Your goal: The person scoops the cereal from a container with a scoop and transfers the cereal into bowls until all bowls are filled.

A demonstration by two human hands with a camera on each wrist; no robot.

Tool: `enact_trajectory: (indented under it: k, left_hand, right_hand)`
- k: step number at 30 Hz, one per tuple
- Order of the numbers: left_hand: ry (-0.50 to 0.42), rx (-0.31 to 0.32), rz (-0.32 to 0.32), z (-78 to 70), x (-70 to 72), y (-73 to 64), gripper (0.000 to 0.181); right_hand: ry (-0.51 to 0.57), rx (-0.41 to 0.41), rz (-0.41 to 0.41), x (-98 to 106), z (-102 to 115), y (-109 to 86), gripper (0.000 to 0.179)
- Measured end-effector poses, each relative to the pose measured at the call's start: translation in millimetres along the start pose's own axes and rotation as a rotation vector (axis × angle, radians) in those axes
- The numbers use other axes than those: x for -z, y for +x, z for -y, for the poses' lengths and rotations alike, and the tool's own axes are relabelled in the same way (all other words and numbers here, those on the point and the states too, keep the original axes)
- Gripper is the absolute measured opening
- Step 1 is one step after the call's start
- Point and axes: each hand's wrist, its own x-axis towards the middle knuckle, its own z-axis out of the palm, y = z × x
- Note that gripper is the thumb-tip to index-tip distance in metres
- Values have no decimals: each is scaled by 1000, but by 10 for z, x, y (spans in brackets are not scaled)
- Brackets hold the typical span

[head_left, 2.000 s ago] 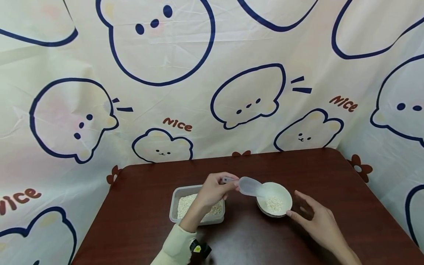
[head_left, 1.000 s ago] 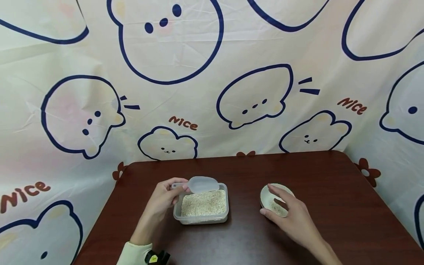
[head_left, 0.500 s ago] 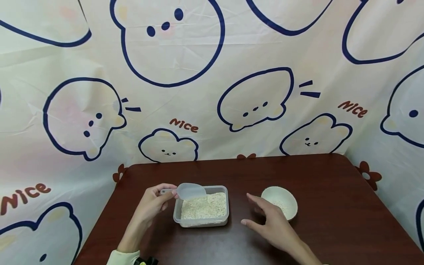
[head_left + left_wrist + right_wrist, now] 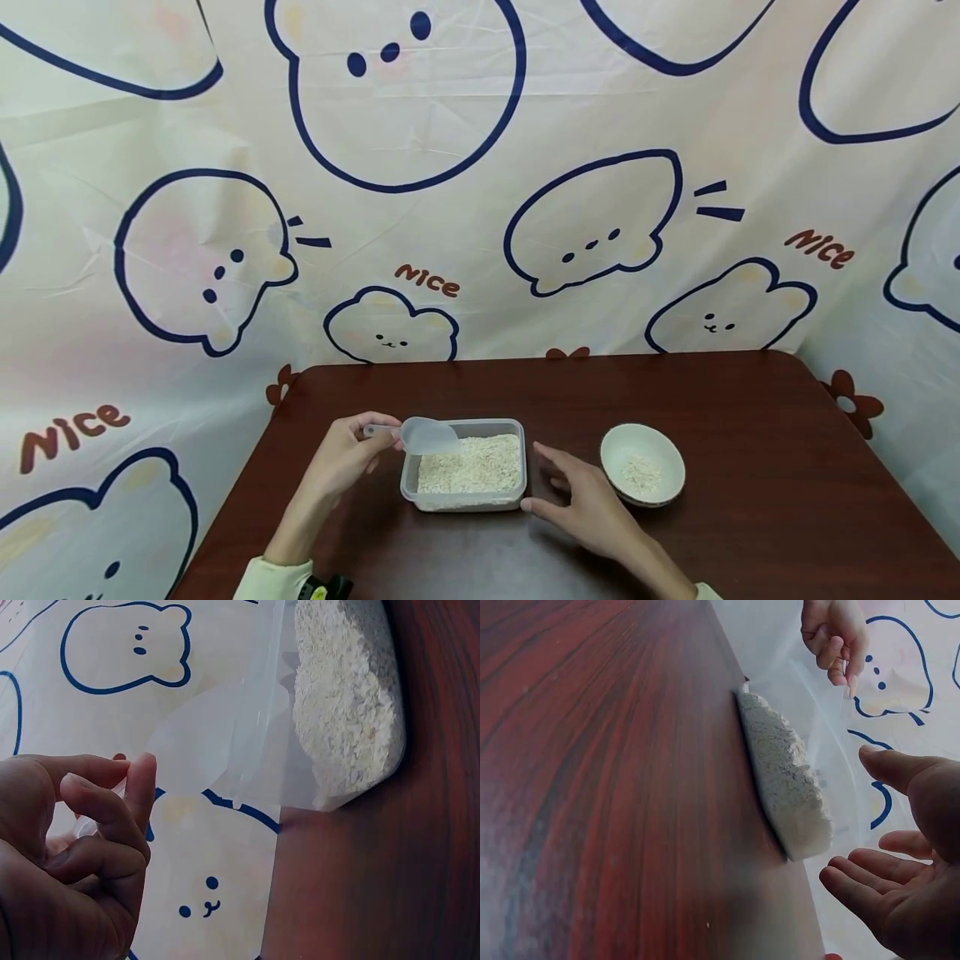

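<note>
My left hand (image 4: 341, 458) pinches the handle of a translucent plastic scoop (image 4: 429, 436) between thumb and fingers. The scoop's bowl hangs over the left back part of a clear plastic container (image 4: 468, 502). Pale oat flakes (image 4: 472, 465) fill much of that container; in the left wrist view the flakes (image 4: 345, 690) show through its wall. Beside the container's right end is my right hand (image 4: 585, 504), thumb and fingers spread and holding nothing. In the right wrist view its fingertips (image 4: 840, 881) come close to the container wall.
To the right of my right hand stands a white bowl (image 4: 615, 446) with a small heap of flakes (image 4: 642, 475) in it. Everything rests on a dark brown wooden table (image 4: 765, 517). A cloth printed with cartoon bears (image 4: 465, 317) hangs behind the table.
My left hand has carried the scoop leftward from above the bowl to above the container. My right hand has left the bowl's rim and moved left to the container's right side.
</note>
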Motion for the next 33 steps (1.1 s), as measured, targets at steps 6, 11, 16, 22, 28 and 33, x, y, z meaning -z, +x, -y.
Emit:
enact_trajectory:
  k: [6, 11, 16, 22, 28, 33]
  left_hand:
    - [50, -16, 5, -6, 5, 18, 23]
    - [65, 0, 20, -6, -46, 28, 21]
    - [41, -5, 49, 4, -152, 52, 22]
    - [15, -20, 84, 19, -331, 87, 22]
    - [-24, -10, 101, -8, -511, 113, 20]
    - [-39, -11, 84, -29, -605, 115, 20]
  right_hand:
    - [21, 4, 8, -48, -27, 43, 85]
    - [31, -6, 29, -86, -42, 70, 84]
    - [33, -31, 49, -113, -64, 92, 83]
    - [40, -30, 42, -146, -91, 104, 81]
    - [69, -13, 26, -175, -103, 102, 80]
    - [72, -9, 21, -173, -102, 103, 80]
